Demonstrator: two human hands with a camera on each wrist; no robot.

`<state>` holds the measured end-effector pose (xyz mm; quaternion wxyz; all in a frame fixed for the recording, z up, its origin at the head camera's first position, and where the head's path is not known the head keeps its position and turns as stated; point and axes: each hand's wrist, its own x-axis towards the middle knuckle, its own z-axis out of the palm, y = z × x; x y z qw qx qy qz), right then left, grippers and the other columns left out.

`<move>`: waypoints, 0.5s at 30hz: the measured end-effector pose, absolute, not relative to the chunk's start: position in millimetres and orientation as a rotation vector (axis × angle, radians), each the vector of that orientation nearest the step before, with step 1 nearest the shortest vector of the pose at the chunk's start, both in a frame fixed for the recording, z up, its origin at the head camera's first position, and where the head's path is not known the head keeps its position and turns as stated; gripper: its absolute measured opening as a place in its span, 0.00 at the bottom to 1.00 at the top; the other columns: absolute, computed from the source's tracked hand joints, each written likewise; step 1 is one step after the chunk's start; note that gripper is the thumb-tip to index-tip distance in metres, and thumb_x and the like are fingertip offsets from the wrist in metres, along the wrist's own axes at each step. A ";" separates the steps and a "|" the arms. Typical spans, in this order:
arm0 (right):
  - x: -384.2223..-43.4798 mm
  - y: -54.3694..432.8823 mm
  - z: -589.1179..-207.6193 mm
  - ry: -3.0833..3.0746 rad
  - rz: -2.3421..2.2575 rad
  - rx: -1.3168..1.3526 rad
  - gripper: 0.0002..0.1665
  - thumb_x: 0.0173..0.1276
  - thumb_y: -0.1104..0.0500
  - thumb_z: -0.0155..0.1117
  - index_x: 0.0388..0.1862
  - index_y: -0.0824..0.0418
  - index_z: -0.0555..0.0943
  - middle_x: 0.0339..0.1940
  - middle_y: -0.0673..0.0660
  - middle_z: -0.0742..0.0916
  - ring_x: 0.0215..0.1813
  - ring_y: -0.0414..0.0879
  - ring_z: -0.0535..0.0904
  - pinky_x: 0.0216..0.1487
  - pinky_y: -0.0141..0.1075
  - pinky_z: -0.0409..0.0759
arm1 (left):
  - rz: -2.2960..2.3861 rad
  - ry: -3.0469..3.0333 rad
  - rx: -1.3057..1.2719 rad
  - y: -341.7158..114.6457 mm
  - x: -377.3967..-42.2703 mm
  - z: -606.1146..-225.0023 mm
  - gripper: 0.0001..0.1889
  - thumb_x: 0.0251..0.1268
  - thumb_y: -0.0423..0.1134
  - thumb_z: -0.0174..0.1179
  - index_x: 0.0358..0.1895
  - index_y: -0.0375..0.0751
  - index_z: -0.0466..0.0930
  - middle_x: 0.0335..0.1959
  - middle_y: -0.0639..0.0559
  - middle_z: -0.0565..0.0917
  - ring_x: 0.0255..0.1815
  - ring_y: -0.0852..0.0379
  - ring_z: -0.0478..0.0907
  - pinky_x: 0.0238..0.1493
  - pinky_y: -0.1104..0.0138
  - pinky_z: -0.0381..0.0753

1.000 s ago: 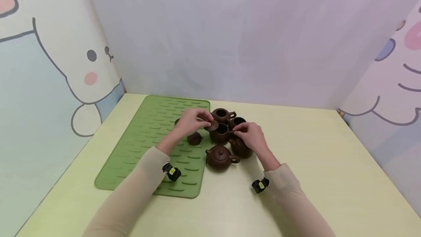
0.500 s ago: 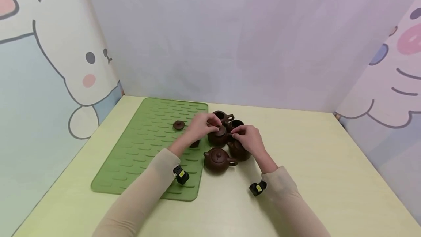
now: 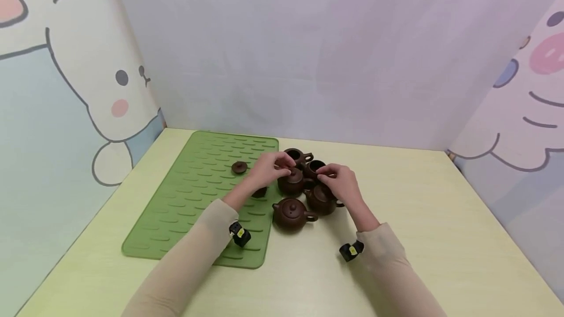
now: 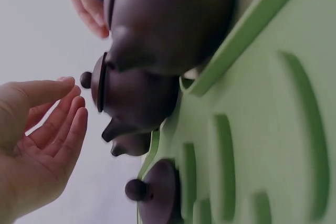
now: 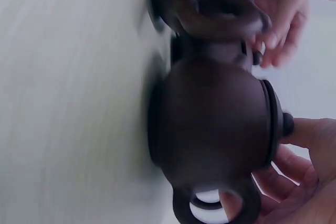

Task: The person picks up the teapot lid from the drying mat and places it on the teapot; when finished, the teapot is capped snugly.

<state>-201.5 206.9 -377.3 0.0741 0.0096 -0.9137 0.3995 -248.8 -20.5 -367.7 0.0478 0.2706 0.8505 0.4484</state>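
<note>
My left hand (image 3: 266, 170) hovers by the middle dark-brown teapot (image 3: 288, 187), whose lid is seated on it. In the left wrist view the loosely bent fingers (image 4: 65, 129) stand just short of that lid's knob (image 4: 85, 80). Over the right-hand lidded teapot (image 3: 319, 203) is my right hand (image 3: 343, 185), its thumb and fingers apart. The right wrist view has this teapot's body (image 5: 215, 119) up close; the thumb passes near its knob, and I cannot tell whether they touch. Behind are two lidless teapots, one at the back (image 3: 294, 155) and another (image 3: 315, 166) beside my right fingertips.
A lidded teapot (image 3: 290, 216) stands in front of the group, spout to the left. The ribbed green mat (image 3: 176, 209) lies at left. On it are a loose lid (image 3: 239, 167) and a dark piece (image 3: 260, 192) partly hidden by my left wrist.
My left hand brought a lid rightward onto the middle teapot and let go of it. My right hand left that teapot's handle and shifted slightly right. The view also shifted a little.
</note>
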 end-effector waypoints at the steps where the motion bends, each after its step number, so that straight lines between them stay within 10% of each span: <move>1: -201.3 209.8 -376.9 -2.733 1.199 0.022 0.10 0.68 0.61 0.65 0.45 0.62 0.88 0.44 0.62 0.90 0.49 0.56 0.87 0.51 0.47 0.83 | 1.369 2.594 0.819 -23.8 -248.6 -367.6 0.09 0.67 0.31 0.64 0.48 0.38 0.84 0.47 0.44 0.86 0.50 0.49 0.84 0.52 0.61 0.84; 15: -208.5 246.5 -371.8 -2.728 1.255 -0.108 0.17 0.71 0.59 0.63 0.54 0.66 0.83 0.55 0.66 0.87 0.58 0.61 0.84 0.57 0.50 0.80 | 1.385 2.576 0.687 -78.2 -248.3 -379.5 0.12 0.67 0.31 0.62 0.52 0.34 0.82 0.51 0.40 0.85 0.50 0.47 0.83 0.54 0.58 0.84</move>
